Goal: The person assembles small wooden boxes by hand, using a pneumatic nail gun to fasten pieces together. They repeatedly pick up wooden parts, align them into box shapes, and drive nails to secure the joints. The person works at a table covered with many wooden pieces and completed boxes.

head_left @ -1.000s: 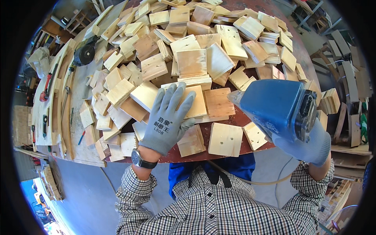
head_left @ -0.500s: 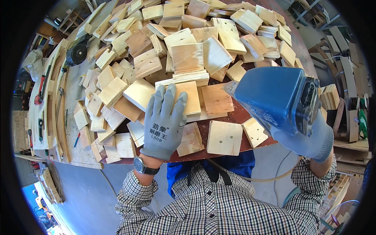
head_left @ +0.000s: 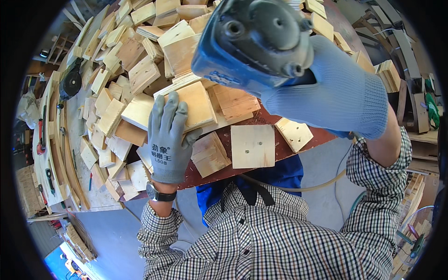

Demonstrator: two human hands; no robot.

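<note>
My left hand (head_left: 169, 144), in a grey work glove, lies with its fingers stretched over the left edge of a pale square plywood block (head_left: 197, 105). That block sits on a stack of other wood pieces. My right hand (head_left: 326, 91), gloved too, is closed round the handle of a blue nail gun (head_left: 252, 44). Its black end cap faces up, and its nose is hidden beneath the body. The gun is held above the pile, beyond the block. A square plywood piece (head_left: 253, 148) with two dark spots lies near the table's front edge.
A large heap of plywood blocks (head_left: 112, 77) covers the red-brown table (head_left: 275, 125). Along the left side lie a black tape measure (head_left: 71, 79), long wooden strips and hand tools. A tan hose (head_left: 298, 189) runs past the front edge. Wood pieces stand stacked at right.
My right hand has swung the nail gun up and leftward, tipping its end cap toward me. The whole view has shifted a little; my left hand stays on the same block.
</note>
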